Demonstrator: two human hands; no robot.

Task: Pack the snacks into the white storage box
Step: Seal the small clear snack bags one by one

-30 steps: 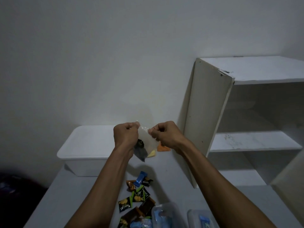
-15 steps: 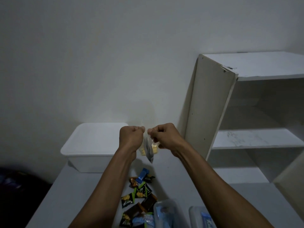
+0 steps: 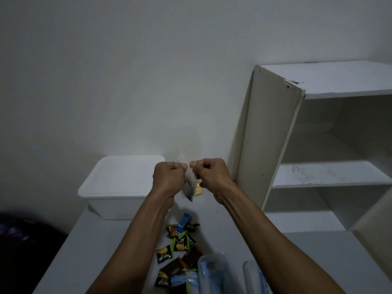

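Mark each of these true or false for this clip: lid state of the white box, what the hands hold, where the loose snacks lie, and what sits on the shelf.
1. The white storage box has its lid on. True.
2. Both hands pinch one clear plastic bag. True: left hand, right hand.
3. The loose snack packets lie inside the box. False: they lie on the table, nearer the person.
4. The shelf unit is full of snacks. False: its visible shelves are bare.

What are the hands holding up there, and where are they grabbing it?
A small clear plastic bag, pinched at its top edge by the left hand and right hand.
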